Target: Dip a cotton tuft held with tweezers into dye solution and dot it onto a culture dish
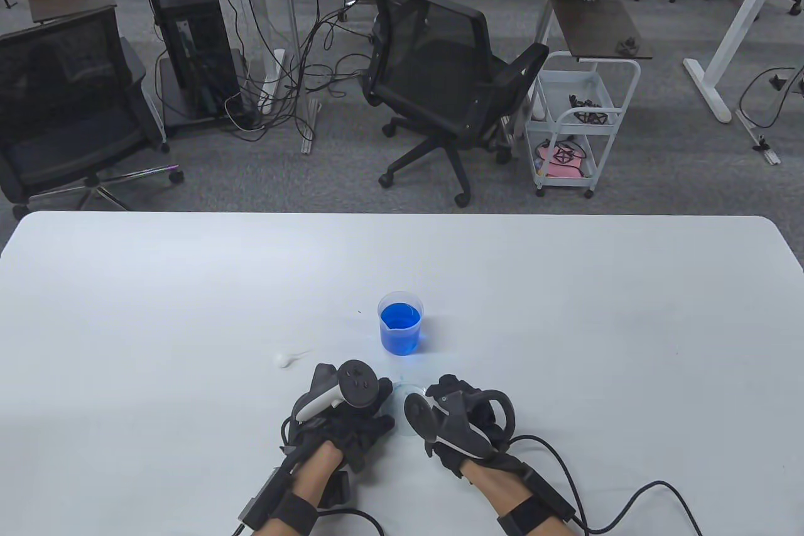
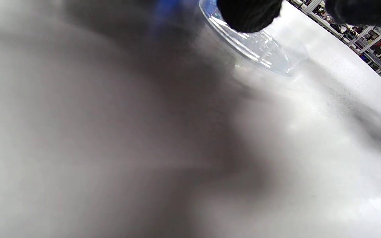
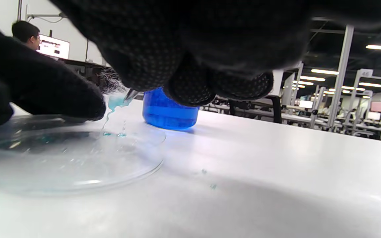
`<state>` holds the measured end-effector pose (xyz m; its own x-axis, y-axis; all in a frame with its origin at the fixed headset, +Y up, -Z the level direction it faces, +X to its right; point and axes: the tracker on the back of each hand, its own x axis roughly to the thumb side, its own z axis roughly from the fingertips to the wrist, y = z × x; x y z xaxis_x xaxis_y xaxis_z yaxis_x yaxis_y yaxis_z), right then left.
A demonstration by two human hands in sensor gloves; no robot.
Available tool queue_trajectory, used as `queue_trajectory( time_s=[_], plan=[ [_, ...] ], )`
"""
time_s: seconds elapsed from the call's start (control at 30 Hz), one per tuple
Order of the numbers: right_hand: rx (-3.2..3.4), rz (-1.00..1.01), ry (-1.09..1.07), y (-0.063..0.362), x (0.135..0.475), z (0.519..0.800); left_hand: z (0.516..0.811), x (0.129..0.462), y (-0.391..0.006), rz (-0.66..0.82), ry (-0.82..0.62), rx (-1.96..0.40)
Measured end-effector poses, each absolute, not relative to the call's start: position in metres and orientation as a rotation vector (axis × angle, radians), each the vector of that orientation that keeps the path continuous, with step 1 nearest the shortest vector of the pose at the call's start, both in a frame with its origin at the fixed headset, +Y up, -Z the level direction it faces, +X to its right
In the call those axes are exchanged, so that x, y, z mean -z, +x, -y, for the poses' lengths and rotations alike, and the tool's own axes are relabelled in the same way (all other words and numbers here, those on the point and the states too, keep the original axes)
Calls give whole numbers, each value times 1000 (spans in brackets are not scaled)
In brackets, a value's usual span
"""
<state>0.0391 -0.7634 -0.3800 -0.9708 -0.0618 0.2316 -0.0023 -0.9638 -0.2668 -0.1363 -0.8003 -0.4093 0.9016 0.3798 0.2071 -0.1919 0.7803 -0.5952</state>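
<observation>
The clear culture dish (image 1: 402,393) lies between my two hands, just in front of the beaker of blue dye (image 1: 401,330). My left hand (image 1: 372,401) holds the dish's left rim, finger and thumb (image 3: 78,99) on its edge (image 2: 260,49). My right hand (image 1: 441,393) grips the tweezers, mostly hidden under its fingers (image 3: 190,89). Only the metal tip (image 3: 131,95) shows, pinching a blue-stained cotton tuft (image 3: 115,103) just above the dish (image 3: 78,158). Small blue-green dots (image 3: 112,134) sit on the dish floor under the tuft.
A loose white cotton tuft (image 1: 286,359) lies on the white table (image 1: 565,310) left of the beaker (image 3: 170,114). A few tiny dye drops (image 3: 212,186) mark the table right of the dish. Office chairs and a cart stand beyond the far edge.
</observation>
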Motion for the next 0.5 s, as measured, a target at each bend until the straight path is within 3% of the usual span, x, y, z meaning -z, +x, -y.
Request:
queue_trajectory(
  time_s=[0.3,0.5],
  plan=[
    [2998,-323,-396,33,385,783,801,409,-136,327,-602,-316],
    [3037,-383,-356,41,386,769,800,409,-136,326,-601,-318]
  ],
)
